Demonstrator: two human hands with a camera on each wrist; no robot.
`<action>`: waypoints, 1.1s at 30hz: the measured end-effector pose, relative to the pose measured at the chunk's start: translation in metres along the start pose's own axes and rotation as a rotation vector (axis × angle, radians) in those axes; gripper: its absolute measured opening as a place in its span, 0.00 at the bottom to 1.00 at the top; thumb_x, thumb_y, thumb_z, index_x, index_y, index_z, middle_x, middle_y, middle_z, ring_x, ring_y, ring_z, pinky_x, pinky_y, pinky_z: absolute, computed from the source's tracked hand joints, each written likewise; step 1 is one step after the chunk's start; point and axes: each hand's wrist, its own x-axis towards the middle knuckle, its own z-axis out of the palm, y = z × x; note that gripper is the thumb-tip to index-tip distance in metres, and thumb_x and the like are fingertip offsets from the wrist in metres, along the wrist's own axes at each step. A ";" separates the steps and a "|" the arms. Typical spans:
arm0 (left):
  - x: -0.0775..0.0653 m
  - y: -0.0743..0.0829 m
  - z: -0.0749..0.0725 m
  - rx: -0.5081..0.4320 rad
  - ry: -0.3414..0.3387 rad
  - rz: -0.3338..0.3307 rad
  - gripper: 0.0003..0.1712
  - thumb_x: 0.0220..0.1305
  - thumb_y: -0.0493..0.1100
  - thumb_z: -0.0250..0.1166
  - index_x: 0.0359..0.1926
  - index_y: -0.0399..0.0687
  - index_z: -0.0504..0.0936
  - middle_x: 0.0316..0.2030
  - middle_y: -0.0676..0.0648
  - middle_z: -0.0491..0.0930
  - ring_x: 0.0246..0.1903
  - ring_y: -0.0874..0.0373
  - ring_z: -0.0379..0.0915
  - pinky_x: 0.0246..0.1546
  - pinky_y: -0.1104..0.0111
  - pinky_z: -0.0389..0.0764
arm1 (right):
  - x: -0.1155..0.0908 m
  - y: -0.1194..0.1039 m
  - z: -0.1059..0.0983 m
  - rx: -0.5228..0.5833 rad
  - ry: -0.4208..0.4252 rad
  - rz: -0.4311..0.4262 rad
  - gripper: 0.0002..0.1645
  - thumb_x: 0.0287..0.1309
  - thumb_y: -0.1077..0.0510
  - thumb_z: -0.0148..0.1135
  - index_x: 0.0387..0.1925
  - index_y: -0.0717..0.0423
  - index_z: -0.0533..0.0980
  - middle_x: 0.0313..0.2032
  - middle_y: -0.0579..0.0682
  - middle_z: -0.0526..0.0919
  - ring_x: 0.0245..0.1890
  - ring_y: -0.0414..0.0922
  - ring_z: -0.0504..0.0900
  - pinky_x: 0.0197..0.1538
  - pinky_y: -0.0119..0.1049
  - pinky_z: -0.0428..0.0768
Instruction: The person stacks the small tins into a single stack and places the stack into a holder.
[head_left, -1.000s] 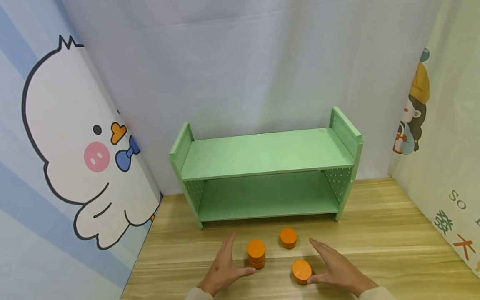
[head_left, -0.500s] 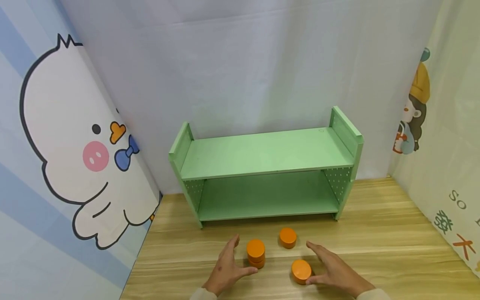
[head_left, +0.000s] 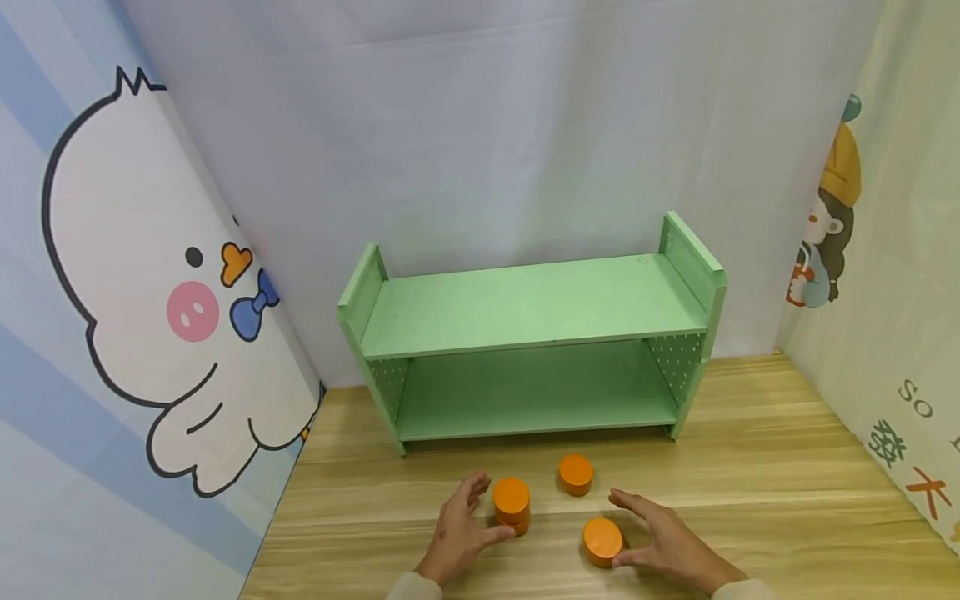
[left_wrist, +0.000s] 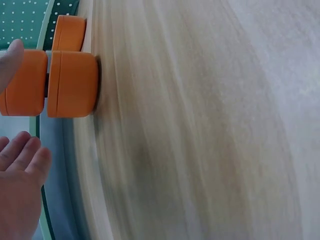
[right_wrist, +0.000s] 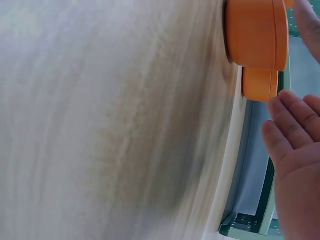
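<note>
Two squat orange round containers form a stack (head_left: 512,500), with a gap line between the upper and lower ones. My left hand (head_left: 459,527) curves beside the stack's left side, thumb toward its front. In the left wrist view, the fingers stand apart from the upper container (left_wrist: 27,82), above the lower container (left_wrist: 74,84). A single orange container (head_left: 602,542) lies at the front right, and my right hand (head_left: 671,543) is at its right. The right thumb is close to it; contact cannot be told. Another orange container (head_left: 576,474) sits farther back between both hands.
Behind the containers stands a green two-tier shelf (head_left: 536,304) with raised, perforated sides. The wood-grain table (head_left: 757,467) runs beneath everything. Printed curtains hang at left and right, with a plain pale curtain (head_left: 487,150) at the back.
My left hand has moved a little right, closer to the stack, and its fingers bend more. The right hand has shifted slightly left, its fingertips lower. The containers have stayed put.
</note>
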 end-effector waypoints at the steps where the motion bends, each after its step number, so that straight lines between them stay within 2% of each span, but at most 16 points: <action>1: 0.001 -0.001 0.001 -0.007 0.002 -0.001 0.50 0.45 0.40 0.82 0.66 0.27 0.65 0.61 0.31 0.73 0.60 0.37 0.71 0.60 0.52 0.76 | 0.000 0.000 0.000 0.014 -0.004 0.012 0.55 0.46 0.43 0.77 0.66 0.72 0.66 0.59 0.64 0.77 0.59 0.64 0.74 0.63 0.36 0.76; 6: 0.003 -0.006 0.005 -0.032 0.017 -0.012 0.48 0.46 0.40 0.81 0.64 0.27 0.67 0.60 0.32 0.74 0.60 0.38 0.72 0.59 0.55 0.77 | 0.001 0.001 0.002 0.068 -0.023 0.044 0.53 0.47 0.45 0.78 0.66 0.72 0.66 0.59 0.65 0.78 0.60 0.63 0.74 0.63 0.31 0.74; 11: 0.005 -0.009 0.008 -0.084 0.026 -0.028 0.47 0.45 0.38 0.81 0.63 0.28 0.68 0.60 0.32 0.74 0.60 0.38 0.72 0.60 0.56 0.76 | 0.002 0.000 0.002 0.122 -0.056 0.087 0.52 0.49 0.48 0.78 0.66 0.74 0.65 0.59 0.66 0.77 0.60 0.68 0.73 0.63 0.27 0.72; 16: 0.006 -0.010 0.012 -0.128 0.027 -0.031 0.45 0.45 0.36 0.81 0.62 0.29 0.69 0.59 0.33 0.75 0.60 0.38 0.72 0.60 0.58 0.77 | 0.002 0.000 0.004 0.165 -0.077 0.125 0.51 0.49 0.51 0.78 0.66 0.75 0.65 0.59 0.67 0.77 0.60 0.69 0.72 0.63 0.43 0.76; 18: 0.006 -0.011 0.014 -0.157 0.028 -0.038 0.44 0.44 0.35 0.81 0.62 0.29 0.69 0.58 0.33 0.75 0.60 0.39 0.72 0.60 0.58 0.77 | 0.002 0.001 0.005 0.178 -0.081 0.135 0.51 0.49 0.52 0.78 0.66 0.75 0.65 0.59 0.67 0.77 0.60 0.68 0.73 0.62 0.46 0.76; 22: 0.006 -0.009 0.016 -0.222 0.036 -0.070 0.44 0.43 0.31 0.80 0.62 0.28 0.68 0.58 0.33 0.74 0.60 0.39 0.72 0.60 0.60 0.77 | 0.002 0.003 0.006 0.192 -0.084 0.141 0.51 0.49 0.52 0.78 0.66 0.75 0.65 0.59 0.67 0.77 0.59 0.66 0.74 0.62 0.38 0.77; 28: 0.007 -0.008 0.019 -0.242 0.052 -0.108 0.43 0.43 0.27 0.79 0.60 0.24 0.68 0.58 0.30 0.74 0.59 0.35 0.71 0.60 0.56 0.77 | 0.001 0.006 0.007 0.210 -0.081 0.151 0.50 0.49 0.52 0.79 0.66 0.75 0.65 0.59 0.66 0.77 0.58 0.59 0.77 0.61 0.31 0.76; 31: 0.008 -0.008 0.020 -0.254 0.056 -0.125 0.42 0.43 0.26 0.79 0.60 0.26 0.69 0.58 0.30 0.74 0.59 0.36 0.71 0.61 0.56 0.77 | 0.000 0.007 0.008 0.234 -0.093 0.163 0.50 0.49 0.52 0.78 0.66 0.75 0.65 0.59 0.66 0.77 0.58 0.56 0.78 0.60 0.30 0.76; 33: 0.007 -0.009 0.021 -0.265 0.058 -0.132 0.41 0.44 0.27 0.79 0.60 0.27 0.70 0.59 0.32 0.74 0.59 0.38 0.72 0.61 0.58 0.77 | 0.000 0.008 0.009 0.258 -0.105 0.172 0.51 0.50 0.52 0.78 0.66 0.75 0.64 0.59 0.66 0.77 0.58 0.54 0.78 0.60 0.33 0.77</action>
